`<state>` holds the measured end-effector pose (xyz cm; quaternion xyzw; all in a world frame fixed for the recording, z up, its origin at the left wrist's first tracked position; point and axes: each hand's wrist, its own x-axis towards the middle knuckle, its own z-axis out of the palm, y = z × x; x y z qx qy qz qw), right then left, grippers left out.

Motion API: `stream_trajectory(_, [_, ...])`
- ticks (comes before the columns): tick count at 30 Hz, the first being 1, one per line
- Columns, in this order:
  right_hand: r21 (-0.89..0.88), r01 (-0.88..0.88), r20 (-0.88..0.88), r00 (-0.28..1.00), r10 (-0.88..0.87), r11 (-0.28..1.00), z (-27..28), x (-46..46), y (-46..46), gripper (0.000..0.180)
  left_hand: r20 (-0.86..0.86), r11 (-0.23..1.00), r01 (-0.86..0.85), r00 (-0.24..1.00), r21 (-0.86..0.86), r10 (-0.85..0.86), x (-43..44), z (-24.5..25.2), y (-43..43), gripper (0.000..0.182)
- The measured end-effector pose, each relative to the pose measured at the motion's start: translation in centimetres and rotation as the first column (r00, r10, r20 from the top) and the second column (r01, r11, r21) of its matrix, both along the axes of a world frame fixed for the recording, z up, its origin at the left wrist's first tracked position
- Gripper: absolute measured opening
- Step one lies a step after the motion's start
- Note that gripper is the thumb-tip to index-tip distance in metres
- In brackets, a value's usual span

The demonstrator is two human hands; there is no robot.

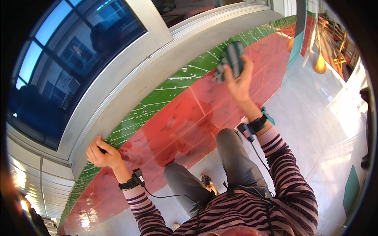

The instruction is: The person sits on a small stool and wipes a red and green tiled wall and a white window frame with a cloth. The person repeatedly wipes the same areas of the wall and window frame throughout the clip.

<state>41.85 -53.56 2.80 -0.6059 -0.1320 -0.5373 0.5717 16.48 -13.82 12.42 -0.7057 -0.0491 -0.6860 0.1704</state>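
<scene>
My right hand (240, 78) grips a dark green and grey striped cloth (234, 57) and presses it on the wall where the green tile band (174, 84) meets the red wall tiles (189, 109). At the left, my left hand (103, 153) rests with curled fingers at the edge of the window sill (127, 109); a small dark thing shows between its thumb and fingers, too little of it to name. Each wrist wears a black strap with a small device and a cable.
A blue-tinted window (76, 59) in a pale frame stands above the sill. To the right, a straw broom (320, 63) and wooden furniture stand beyond a teal post. Glossy pale floor (307, 103) lies below the wall, with a teal cloth near my right wrist.
</scene>
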Motion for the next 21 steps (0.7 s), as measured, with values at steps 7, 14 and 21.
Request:
stream_trajectory(7, [-0.720, -0.156, 0.135, 0.924, 0.357, 0.676, 0.6, -7.2, 5.3, 0.050, -0.044, 1.000, -0.019, 0.999, 0.010, 0.020, -0.4, 0.0, -0.1, 0.022])
stream_trajectory(14, [-0.475, 0.005, 0.147, 0.986, 0.073, 0.880, 3.0, 0.0, -1.5, 0.047, -0.025, 1.000, -0.005, 1.000, 0.026, 0.005, -0.2, -0.2, 0.4, 0.024])
stream_trajectory(21, [-0.071, 0.283, -0.026, 0.958, -0.286, 0.956, 4.4, 6.1, -7.6, 0.049, -0.015, 1.000, -0.013, 1.000, 0.000, 0.013, -0.3, -0.3, 0.3, 0.025])
